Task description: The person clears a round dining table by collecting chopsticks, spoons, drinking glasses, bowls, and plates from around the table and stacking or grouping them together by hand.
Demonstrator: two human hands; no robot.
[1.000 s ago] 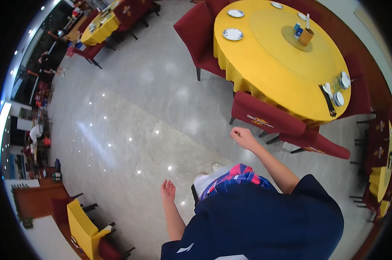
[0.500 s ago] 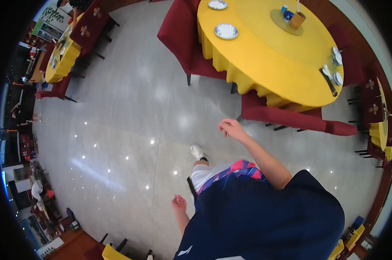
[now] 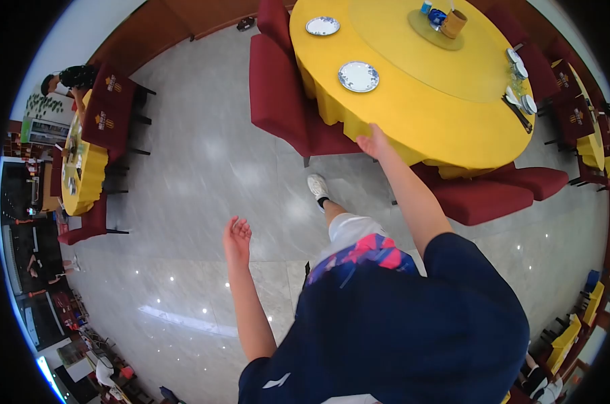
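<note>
My left hand (image 3: 237, 238) is held over the grey floor, palm up with loosely curled fingers apart and nothing in it. Near the front edge of a round table with a yellow cloth (image 3: 426, 128) is my right hand (image 3: 375, 143), its fingers extended and empty; whether it touches the cloth is unclear. A patterned white plate (image 3: 359, 77) lies just beyond that hand, with another plate (image 3: 322, 26) farther back. Black chopsticks (image 3: 517, 114) and small dishes (image 3: 528, 104) are at the table's right side. A brown cup (image 3: 454, 24) stands on the central turntable.
Red chairs (image 3: 274, 94) stand left of the table, with another red chair (image 3: 483, 200) at its front. A person (image 3: 76, 77) leans by a second yellow table (image 3: 89, 172) at the far left. My shoe (image 3: 317, 184) is on the tiled floor (image 3: 204, 148).
The view has turned and come closer to the round table. My right hand has moved up to its edge and its fingers have straightened. My left hand has risen and swung outward.
</note>
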